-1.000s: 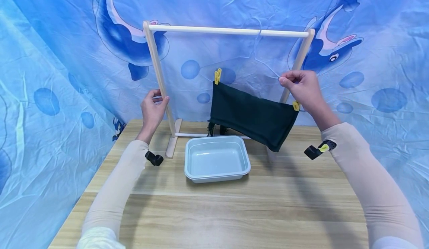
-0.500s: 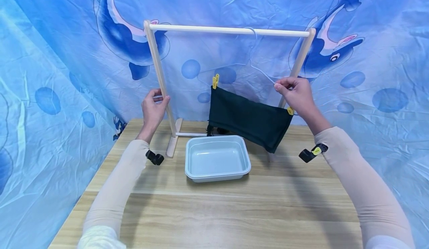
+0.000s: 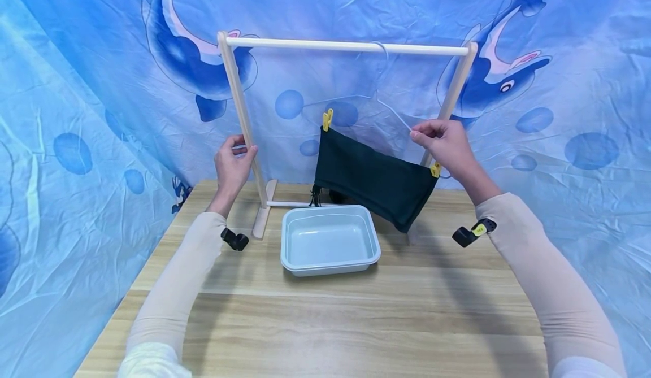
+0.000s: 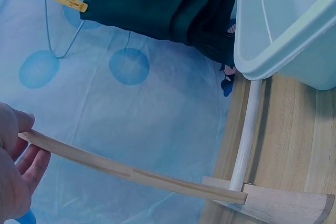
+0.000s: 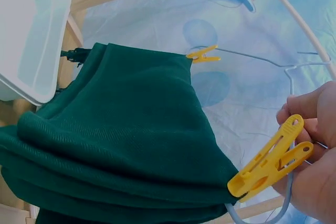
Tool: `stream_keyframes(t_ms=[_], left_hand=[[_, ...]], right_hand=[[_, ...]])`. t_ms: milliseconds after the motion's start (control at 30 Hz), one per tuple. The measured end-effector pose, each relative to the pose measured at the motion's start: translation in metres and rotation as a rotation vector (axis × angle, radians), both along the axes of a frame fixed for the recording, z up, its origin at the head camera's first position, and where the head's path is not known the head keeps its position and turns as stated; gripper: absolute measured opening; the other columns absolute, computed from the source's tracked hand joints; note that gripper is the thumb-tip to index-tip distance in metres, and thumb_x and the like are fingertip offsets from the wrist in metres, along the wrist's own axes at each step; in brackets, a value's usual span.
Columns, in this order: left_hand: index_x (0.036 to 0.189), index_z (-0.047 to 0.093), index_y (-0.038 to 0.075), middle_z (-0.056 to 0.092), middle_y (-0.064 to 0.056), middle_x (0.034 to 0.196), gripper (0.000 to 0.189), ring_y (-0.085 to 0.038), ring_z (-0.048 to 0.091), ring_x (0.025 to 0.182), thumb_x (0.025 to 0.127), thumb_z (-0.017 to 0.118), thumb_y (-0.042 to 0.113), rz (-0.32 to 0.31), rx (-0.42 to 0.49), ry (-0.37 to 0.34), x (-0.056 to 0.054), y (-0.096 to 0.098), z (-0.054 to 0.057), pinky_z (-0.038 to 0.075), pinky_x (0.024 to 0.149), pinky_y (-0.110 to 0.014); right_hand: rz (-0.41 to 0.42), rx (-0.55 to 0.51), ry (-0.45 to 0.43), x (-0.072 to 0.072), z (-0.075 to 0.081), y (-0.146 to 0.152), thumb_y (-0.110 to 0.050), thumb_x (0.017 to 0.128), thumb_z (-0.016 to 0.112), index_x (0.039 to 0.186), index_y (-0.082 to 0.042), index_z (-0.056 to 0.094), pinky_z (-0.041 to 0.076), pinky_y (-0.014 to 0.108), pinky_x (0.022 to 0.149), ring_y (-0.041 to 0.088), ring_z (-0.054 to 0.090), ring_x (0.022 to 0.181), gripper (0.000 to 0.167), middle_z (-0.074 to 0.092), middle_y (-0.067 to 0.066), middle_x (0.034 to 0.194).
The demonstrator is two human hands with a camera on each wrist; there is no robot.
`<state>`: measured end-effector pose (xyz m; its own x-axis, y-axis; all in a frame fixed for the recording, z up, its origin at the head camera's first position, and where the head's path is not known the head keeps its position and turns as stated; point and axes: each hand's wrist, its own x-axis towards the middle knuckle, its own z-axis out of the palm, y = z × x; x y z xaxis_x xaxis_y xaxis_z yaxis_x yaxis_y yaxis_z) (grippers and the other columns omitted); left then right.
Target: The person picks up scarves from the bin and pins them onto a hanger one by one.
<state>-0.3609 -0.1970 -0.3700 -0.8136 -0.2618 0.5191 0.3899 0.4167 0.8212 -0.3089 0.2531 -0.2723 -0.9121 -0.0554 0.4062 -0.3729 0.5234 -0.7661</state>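
A dark green fringed cloth (image 3: 373, 172), perhaps a folded scarf, hangs slanted from a pale blue wire hanger (image 3: 391, 109), its right end lower. One yellow clothespin (image 3: 328, 120) clips the cloth's left corner, and a second yellow clothespin (image 5: 270, 158) clips the right corner. The hanger's hook sits over the top bar (image 3: 325, 44) of a wooden rack. My right hand (image 3: 445, 145) pinches the hanger's right arm between thumb and fingers. My left hand (image 3: 234, 163) holds the rack's left post (image 4: 121, 169), thumb on one side and fingers on the other.
A pale blue plastic basin (image 3: 330, 265) stands on the wooden table (image 3: 325, 321), in front of the rack. The rack's left foot (image 3: 261, 220) rests on the table. Behind everything hangs a blue curtain (image 3: 325, 5) printed with dolphins.
My right hand has moved left and slightly down with the hanger. The hook has shifted left along the bar, and the cloth has swung left. My left hand has stayed on the post.
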Motion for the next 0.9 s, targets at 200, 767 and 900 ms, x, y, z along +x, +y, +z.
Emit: stream_keyframes(t_ms=[200,767,900], left_hand=[[0.125,0.065,0.0,0.068,-0.017,0.119,0.033,-0.027,0.068,0.105,0.096,0.072,0.015,0.001,-0.005,-0.002,0.0,-0.002,0.0,0.058,0.087,-0.031],[0.129,0.063,-0.002,0.068,-0.019,0.124,0.041,-0.031,0.068,0.109,0.096,0.073,0.02,-0.02,0.002,0.018,0.017,-0.01,-0.006,0.055,0.092,-0.028],[0.128,0.064,-0.001,0.068,-0.019,0.125,0.038,-0.033,0.068,0.111,0.098,0.07,0.02,-0.018,-0.05,0.039,0.032,-0.01,-0.004,0.054,0.096,-0.04]], right_hand=[[0.013,0.012,0.006,0.001,-0.004,0.001,-0.029,0.099,0.07,0.119,0.0,0.073,0.049,0.02,0.073,0.015,0.061,0.087,0.035,0.071,-0.005,0.095],[0.014,-0.048,0.063,0.017,-0.007,0.011,-0.028,0.097,0.072,0.125,-0.006,0.073,0.05,0.017,0.071,0.011,0.061,0.091,0.035,0.071,-0.013,0.099],[0.025,-0.073,0.111,0.03,-0.007,0.013,-0.025,0.098,0.072,0.126,-0.006,0.072,0.05,0.015,0.073,0.01,0.063,0.088,0.034,0.07,-0.012,0.098]])
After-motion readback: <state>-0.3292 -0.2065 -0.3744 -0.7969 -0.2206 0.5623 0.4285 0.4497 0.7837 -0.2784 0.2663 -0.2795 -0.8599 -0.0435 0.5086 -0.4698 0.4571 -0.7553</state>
